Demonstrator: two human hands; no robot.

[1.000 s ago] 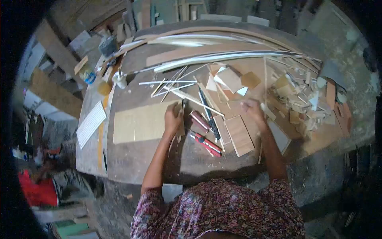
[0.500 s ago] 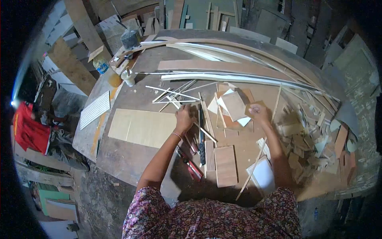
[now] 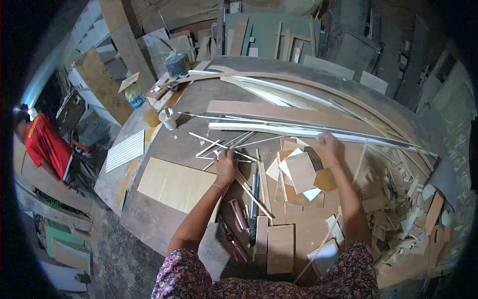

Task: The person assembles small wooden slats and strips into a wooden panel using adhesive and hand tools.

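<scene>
My left hand [image 3: 227,167] is over a loose bundle of thin wooden strips [image 3: 246,187], its fingers closed around the strips. My right hand [image 3: 328,148] hovers beside the long white strips [image 3: 279,128], fingers slightly bent, with nothing visible in it. Just below that hand, a small brown hexagonal piece [image 3: 324,180] lies at the edge of a stack of small boards [image 3: 301,172]. A dark-handled cutter [image 3: 255,199] lies between my hands. Closer to me are pink cylinders [image 3: 239,215], a red and black tool [image 3: 234,243] and a rectangular wooden block [image 3: 281,249].
A pale wooden panel [image 3: 174,182] lies to the left. Behind it stand a white cup [image 3: 168,119] and a bottle [image 3: 134,97]. Wood offcuts [image 3: 398,219] heap up on the right. Long curved strips [image 3: 308,84] span the back. A person in red [image 3: 50,144] is at far left.
My right hand has let go of the brown hexagonal piece and moved away toward the long strips. My left hand stays at the thin strips. The camera view has tilted up.
</scene>
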